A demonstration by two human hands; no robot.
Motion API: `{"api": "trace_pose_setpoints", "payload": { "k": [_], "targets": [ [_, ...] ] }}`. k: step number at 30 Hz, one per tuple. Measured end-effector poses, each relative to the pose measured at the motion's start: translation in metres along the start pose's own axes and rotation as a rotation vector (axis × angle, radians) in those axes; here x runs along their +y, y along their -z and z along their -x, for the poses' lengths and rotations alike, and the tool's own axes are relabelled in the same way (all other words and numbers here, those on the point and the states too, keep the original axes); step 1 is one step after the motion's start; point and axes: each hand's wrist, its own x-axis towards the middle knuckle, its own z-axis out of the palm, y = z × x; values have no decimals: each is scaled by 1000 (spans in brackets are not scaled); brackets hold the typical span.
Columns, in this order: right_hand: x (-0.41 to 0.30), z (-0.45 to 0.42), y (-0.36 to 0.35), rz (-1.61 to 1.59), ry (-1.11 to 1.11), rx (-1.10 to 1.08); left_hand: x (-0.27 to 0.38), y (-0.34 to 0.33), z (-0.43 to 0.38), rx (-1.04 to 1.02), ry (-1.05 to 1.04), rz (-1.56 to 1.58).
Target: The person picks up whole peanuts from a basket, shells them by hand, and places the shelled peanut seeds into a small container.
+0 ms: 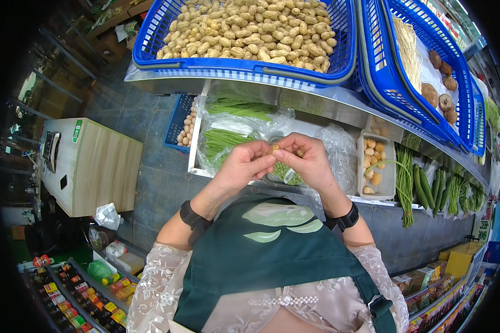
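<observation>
My left hand [250, 161] and my right hand [306, 160] meet in front of my apron, fingertips together. Pinched between them is a small tan piece [276, 147], possibly a peanut pod or part of one. Another brownish piece [300, 152] shows inside the curled fingers of my right hand. Directly below lie shelled green beans or peas [288, 175] in a container partly hidden by my hands. Beyond, a blue plastic basket [241, 66] holds a heap of unshelled peanuts [250, 33].
Bagged green beans [227, 141] lie left of my hands. Clear plastic bags [337, 145] and a tub [379, 192] of round tan produce are to the right, then long beans [405, 183] and cucumbers [424, 187]. Another blue basket [383, 79] holds mushrooms. A wooden cabinet [108, 162] stands left.
</observation>
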Motion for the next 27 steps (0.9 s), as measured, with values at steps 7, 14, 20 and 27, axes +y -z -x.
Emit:
{"api": "trace_pose_setpoints", "payload": {
  "k": [7, 14, 20, 27],
  "targets": [
    [14, -1, 1, 13, 3, 60, -6, -1, -3, 8, -14, 31],
    [16, -6, -2, 268, 31, 45, 6, 1, -1, 114, -228, -75],
    [7, -8, -6, 396, -136, -4, 1, 8, -1, 119, -233, -101],
    [-3, -5, -26, 554, -28, -101, 0, 9, 3, 202, -293, -350]
  ]
}}
